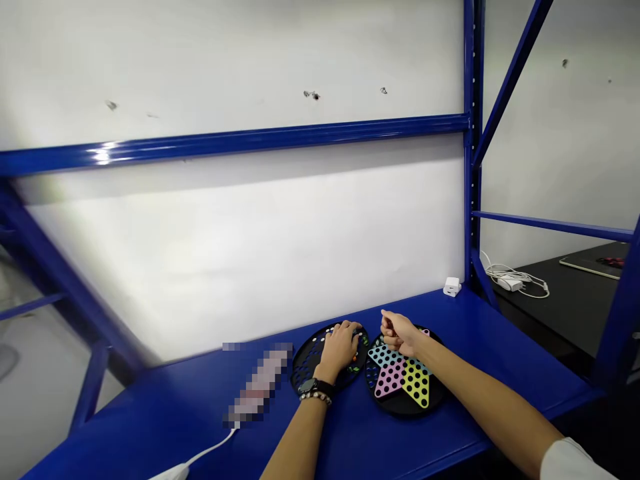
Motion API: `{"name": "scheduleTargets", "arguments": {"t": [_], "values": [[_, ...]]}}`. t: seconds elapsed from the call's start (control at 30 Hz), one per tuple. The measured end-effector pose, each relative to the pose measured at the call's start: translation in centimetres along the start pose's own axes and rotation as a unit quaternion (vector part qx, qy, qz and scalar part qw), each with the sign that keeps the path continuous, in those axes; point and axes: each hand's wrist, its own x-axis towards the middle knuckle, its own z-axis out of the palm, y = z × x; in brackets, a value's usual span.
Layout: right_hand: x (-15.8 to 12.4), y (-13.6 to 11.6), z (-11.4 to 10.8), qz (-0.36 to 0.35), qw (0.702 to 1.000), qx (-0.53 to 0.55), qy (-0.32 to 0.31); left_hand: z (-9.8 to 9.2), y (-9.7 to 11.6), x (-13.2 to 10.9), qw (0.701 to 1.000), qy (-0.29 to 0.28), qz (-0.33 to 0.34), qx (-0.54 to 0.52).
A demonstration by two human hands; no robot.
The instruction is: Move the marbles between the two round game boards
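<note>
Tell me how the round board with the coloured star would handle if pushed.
The star board is probably stiff: it lies flat and looks unbent. Wide and low on the smooth-looking blue tabletop, it would likely slide rather than tip.

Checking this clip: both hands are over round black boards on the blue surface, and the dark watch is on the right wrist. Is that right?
Not quite: the head view shows the dark watch on the wrist of the left hand, not the right hand. Both hands are indeed over round black boards on the blue surface.
</note>
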Motion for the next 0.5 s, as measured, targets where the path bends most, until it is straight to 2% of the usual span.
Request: {"name": "scheduleTargets", "arguments": {"t": [0.27,0.43,0.5], "values": [[0.1,0.1,0.0,0.0,1.0,-0.01,0.0,0.3,-0.2,0.1,0.997,0.015,0.026,-0.065],[0.5,0.3,-0.3,0.006,1.0,-0.001,-0.007,-1.0,-0.1,0.0,0.995,0.026,0.03,-0.095],[0.5,0.3,-0.3,0.016,1.0,0.0,-0.014,-1.9,0.3,0.1,0.988,0.057,0.025,-0.14]]}}
